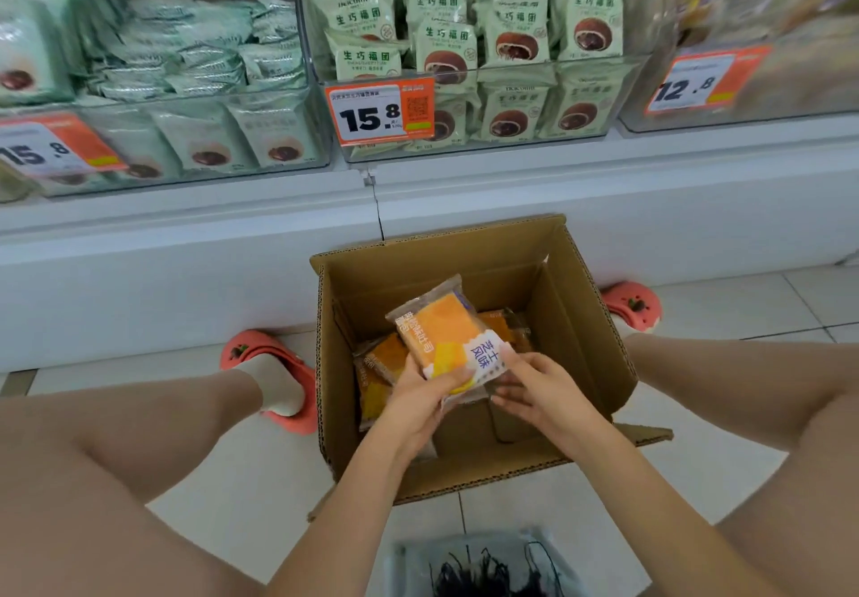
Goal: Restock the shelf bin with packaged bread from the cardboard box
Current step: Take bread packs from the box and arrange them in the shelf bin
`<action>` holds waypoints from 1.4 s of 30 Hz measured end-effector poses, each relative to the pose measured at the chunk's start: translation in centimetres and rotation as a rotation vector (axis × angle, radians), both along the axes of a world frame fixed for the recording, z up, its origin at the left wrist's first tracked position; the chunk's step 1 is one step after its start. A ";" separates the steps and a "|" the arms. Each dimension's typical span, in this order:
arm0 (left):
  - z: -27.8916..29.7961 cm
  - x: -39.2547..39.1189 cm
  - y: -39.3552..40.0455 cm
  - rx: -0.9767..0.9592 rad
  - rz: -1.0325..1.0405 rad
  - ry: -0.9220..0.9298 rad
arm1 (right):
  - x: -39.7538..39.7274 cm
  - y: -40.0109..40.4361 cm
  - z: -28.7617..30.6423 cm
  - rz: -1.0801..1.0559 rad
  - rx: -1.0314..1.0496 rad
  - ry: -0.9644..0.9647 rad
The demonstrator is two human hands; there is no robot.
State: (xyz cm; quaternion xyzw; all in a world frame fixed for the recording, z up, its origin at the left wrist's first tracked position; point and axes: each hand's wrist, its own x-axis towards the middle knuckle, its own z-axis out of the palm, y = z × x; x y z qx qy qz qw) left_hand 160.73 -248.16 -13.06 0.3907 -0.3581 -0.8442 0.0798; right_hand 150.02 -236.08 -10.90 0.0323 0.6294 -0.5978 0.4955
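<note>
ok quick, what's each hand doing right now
Left hand: fingers curled round the near end of the bread packet, holding it above the cardboard box.
Right hand: fingers pinch the same packet's near corner.

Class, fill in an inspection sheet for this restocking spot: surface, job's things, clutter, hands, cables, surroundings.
Surface: white tiled floor.
Job's things: open cardboard box on the floor, orange bread packets inside; one bread packet lifted above it.
Clutter: grey plastic bag near the bottom edge.
Hands: left hand and right hand both hold the lifted packet.
Cables: nothing seen.
Surroundings: clear shelf bins of green packets, orange price tag reading 15.8.
</note>
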 end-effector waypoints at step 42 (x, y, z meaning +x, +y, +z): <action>4.0 -2.4 2.7 0.125 0.346 0.146 | -0.2 -1.9 2.8 -0.162 -0.161 0.417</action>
